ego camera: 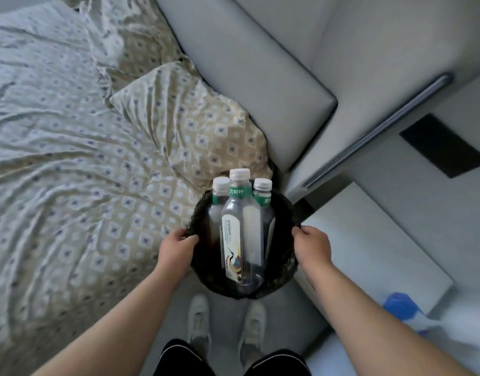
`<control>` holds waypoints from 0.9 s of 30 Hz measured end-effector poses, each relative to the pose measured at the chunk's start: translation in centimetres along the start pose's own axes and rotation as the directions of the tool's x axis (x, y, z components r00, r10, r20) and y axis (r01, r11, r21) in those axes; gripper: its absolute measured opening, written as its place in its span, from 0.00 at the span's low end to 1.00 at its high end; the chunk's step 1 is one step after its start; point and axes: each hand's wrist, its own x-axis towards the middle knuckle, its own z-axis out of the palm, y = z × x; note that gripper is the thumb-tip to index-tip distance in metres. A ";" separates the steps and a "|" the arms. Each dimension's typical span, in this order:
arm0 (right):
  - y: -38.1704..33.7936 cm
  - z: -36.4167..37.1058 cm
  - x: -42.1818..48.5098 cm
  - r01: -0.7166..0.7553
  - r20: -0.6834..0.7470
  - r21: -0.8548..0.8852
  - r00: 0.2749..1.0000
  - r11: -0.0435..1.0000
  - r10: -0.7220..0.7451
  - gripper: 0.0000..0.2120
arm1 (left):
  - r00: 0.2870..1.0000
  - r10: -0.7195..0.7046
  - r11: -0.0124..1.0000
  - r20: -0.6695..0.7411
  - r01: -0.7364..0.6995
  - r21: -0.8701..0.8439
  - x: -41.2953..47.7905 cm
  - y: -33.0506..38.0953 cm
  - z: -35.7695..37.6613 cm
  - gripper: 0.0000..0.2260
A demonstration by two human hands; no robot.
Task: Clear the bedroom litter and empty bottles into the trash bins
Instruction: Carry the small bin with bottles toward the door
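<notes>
A round trash bin lined with a black bag [283,270] is held up in front of me, between the bed and the nightstand. Three clear plastic bottles with white caps and green neck labels stand in it: a tall one in the middle [240,229], one at the left [219,204] and one at the right [262,194]. My left hand [178,249] grips the bin's left rim. My right hand [312,246] grips the right rim. The bin's bottom is hidden by the bottles.
The bed with patterned sheets [60,164] and a pillow [195,123] fills the left. A grey padded headboard [260,77] runs behind. A light nightstand top [374,240] is at the right, with a blurred blue and white object [404,310] near its front. My white shoes [225,321] stand on grey floor.
</notes>
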 end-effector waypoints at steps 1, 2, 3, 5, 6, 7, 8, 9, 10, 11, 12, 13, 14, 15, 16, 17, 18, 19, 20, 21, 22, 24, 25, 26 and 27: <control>-0.9 -0.8 -1.0 0.021 -0.005 0.007 1.000 1.000 -0.021 0.19 | 1.000 0.013 0.999 0.004 -0.013 -0.032 -0.9 0.7 -0.9 0.04; -1.9 -1.5 -1.9 0.048 -0.020 0.010 0.999 0.999 -0.048 0.21 | 1.000 0.029 0.998 0.007 -0.029 -0.052 -1.6 1.7 -2.0 0.04; -2.9 -2.3 -2.9 0.084 -0.030 -0.002 0.996 0.996 -0.084 0.22 | 0.999 0.050 0.996 0.010 -0.049 -0.071 -2.5 2.3 -3.1 0.05; -4.9 -3.6 -5.1 0.166 -0.039 -0.007 0.985 0.986 -0.166 0.23 | 0.994 0.103 0.990 0.032 -0.099 -0.103 -4.1 3.9 -5.7 0.04; -6.1 -4.1 -6.3 0.200 -0.050 0.008 0.979 0.980 -0.200 0.23 | 0.991 0.125 0.986 0.050 -0.119 -0.115 -4.9 4.9 -7.2 0.04; -6.9 -4.6 -6.8 0.228 -0.053 0.013 0.972 0.974 -0.227 0.23 | 0.988 0.145 0.982 0.059 -0.137 -0.132 -5.4 5.7 -8.3 0.05; -7.7 -5.0 -7.6 0.250 -0.062 0.014 0.967 0.968 -0.248 0.22 | 0.985 0.162 0.979 0.059 -0.153 -0.137 -5.9 6.2 -9.5 0.05; -8.9 -5.2 -8.5 0.276 -0.072 0.021 0.959 0.961 -0.274 0.21 | 0.982 0.182 0.971 0.053 -0.171 -0.166 -6.5 7.0 -11.0 0.06; -10.2 -5.3 -9.4 0.303 -0.077 0.044 0.951 0.952 -0.299 0.21 | 0.979 0.195 0.962 0.054 -0.180 -0.205 -6.8 8.0 -12.5 0.06; -11.6 -5.4 -10.2 0.325 -0.079 0.068 0.944 0.943 -0.319 0.21 | 0.979 0.200 0.950 0.051 -0.181 -0.253 -7.3 9.0 -13.9 0.07; -13.3 -5.5 -11.0 0.346 -0.083 0.095 0.937 0.933 -0.339 0.21 | 0.977 0.207 0.936 0.044 -0.185 -0.300 -7.7 9.9 -15.3 0.07; -15.0 -5.4 -11.7 0.377 -0.092 0.127 0.925 0.917 -0.368 0.21 | 0.975 0.219 0.915 0.028 -0.196 -0.353 -8.1 10.9 -16.6 0.07; -16.6 -5.4 -12.5 0.402 -0.095 0.157 0.916 0.902 -0.391 0.21 | 0.974 0.226 0.891 0.011 -0.203 -0.406 -8.5 11.8 -17.7 0.07; -18.3 -5.3 -13.1 0.426 -0.098 0.186 0.905 0.885 -0.415 0.21 | 0.972 0.236 0.863 -0.011 -0.215 -0.457 -9.0 12.8 -18.8 0.07; -19.8 -5.1 -13.7 0.440 -0.093 0.225 0.898 0.869 -0.430 0.20 | 0.968 0.248 0.836 -0.027 -0.228 -0.499 -9.4 13.6 -19.9 0.07; -21.3 -4.9 -14.2 0.447 -0.079 0.275 0.893 0.851 -0.443 0.21 | 0.963 0.264 0.815 -0.049 -0.250 -0.523 -9.8 14.5 -21.0 0.07; -22.7 -4.7 -14.7 0.445 -0.063 0.324 0.891 0.835 -0.450 0.22 | 0.957 0.281 0.797 -0.075 -0.277 -0.537 -10.1 15.3 -22.0 0.07; -24.0 -4.5 -15.0 0.447 -0.053 0.369 0.885 0.815 -0.462 0.24 | 0.950 0.294 0.786 -0.102 -0.301 -0.540 -10.3 16.0 -23.0 0.07; -25.3 -4.2 -15.3 0.448 -0.043 0.411 0.879 0.794 -0.475 0.26 | 0.944 0.303 0.772 -0.132 -0.325 -0.547 -10.5 16.7 -23.9 0.07; -26.6 -4.0 -15.6 0.445 -0.026 0.450 0.873 0.774 -0.486 0.27 | 0.937 0.309 0.759 -0.161 -0.345 -0.552 -10.7 17.3 -24.8 0.07; -27.9 -3.9 -15.9 0.435 -0.003 0.487 0.868 0.757 -0.497 0.24 | 0.931 0.312 0.745 -0.189 -0.363 -0.559 -10.9 17.8 -25.6 0.07; -30.3 -3.6 -16.4 0.440 0.047 0.532 0.838 0.724 -0.544 0.15 | 0.920 0.308 0.725 -0.242 -0.392 -0.567 -11.3 18.6 -27.1 0.07; -31.3 -3.5 -16.5 0.445 0.066 0.545 0.822 0.710 -0.565 0.13 | 0.915 0.304 0.718 -0.266 -0.403 -0.567 -11.5 18.9 -27.7 0.07; -32.3 -3.3 -16.4 0.444 0.090 0.563 0.805 0.697 -0.586 0.12 | 0.907 0.300 0.707 -0.296 -0.420 -0.569 -11.6 19.2 -28.2 0.08; -33.3 -3.1 -16.2 0.445 0.111 0.575 0.789 0.686 -0.604 0.13 | 0.898 0.290 0.696 -0.332 -0.436 -0.570 -11.8 19.4 -28.7 0.07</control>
